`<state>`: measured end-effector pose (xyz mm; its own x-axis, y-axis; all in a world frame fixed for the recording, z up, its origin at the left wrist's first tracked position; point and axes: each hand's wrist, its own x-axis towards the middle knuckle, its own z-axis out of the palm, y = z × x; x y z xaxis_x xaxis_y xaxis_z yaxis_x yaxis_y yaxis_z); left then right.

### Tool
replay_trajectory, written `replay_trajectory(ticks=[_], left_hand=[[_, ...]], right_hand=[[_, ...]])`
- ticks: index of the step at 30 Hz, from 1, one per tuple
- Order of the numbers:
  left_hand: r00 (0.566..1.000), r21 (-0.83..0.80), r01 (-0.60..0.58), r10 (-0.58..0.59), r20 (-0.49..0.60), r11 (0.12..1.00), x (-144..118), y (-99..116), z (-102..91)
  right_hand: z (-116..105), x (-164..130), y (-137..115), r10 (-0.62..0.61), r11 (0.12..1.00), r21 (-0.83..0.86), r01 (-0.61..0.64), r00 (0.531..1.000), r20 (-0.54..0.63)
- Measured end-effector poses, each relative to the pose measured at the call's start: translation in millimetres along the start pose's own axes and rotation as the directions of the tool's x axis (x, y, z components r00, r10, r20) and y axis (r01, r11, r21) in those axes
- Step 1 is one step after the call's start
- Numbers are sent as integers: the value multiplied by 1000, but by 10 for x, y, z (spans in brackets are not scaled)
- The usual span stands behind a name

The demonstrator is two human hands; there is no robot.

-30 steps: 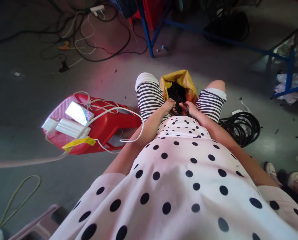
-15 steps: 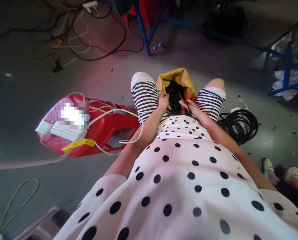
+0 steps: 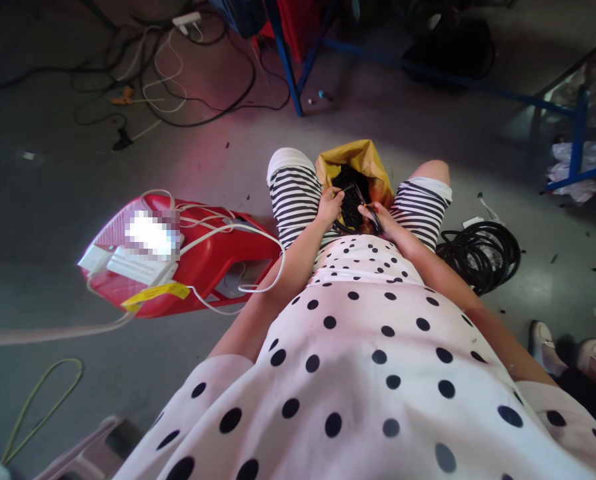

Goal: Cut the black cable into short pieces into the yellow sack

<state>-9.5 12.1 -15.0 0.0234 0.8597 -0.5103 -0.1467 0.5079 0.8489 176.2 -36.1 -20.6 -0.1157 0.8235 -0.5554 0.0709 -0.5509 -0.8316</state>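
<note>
I am sitting and looking down past my polka-dot top (image 3: 368,347) at my two hands, which are meeting between my knees. My left hand (image 3: 329,205) is curling its fingers shut, pinching the end of a thin black cable (image 3: 349,190) just above my left thigh. My right hand (image 3: 378,218) is closing around a loop of the same black cable, thumb and fingers gripping it; exactly how the fingers are lying is too small to tell. The cable is running between both hands and is lying right over the mouth of a yellow bag (image 3: 365,159).

The bag is standing open on the floor between my legs, which are wearing striped shorts (image 3: 295,193), and it is holding a heap of small black pieces (image 3: 349,200); what they are I cannot tell.

Further out on my right, a coil of thick black cable (image 3: 481,253) is lying on the grey floor (image 3: 68,200) near my right knee. On my left, a red plastic stool (image 3: 198,257) is lying tipped over, with white chargers (image 3: 128,263) and white cords (image 3: 258,243) draped across it and a yellow tag (image 3: 153,293) hanging at its edge. Beyond the bag, blue metal legs (image 3: 291,73) are standing among tangled dark wires (image 3: 198,100). At the lower right edge, a pair of pale shoes (image 3: 568,350) is showing.
</note>
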Motion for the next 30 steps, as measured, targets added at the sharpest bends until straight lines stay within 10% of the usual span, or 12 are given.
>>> replay_trajectory(ticks=[30], left_hand=[[987, 30, 96, -99, 129, 995, -70, 93, 0]], right_hand=[[-16, 67, 44, -91, 979, -185, 86, 996, -16]])
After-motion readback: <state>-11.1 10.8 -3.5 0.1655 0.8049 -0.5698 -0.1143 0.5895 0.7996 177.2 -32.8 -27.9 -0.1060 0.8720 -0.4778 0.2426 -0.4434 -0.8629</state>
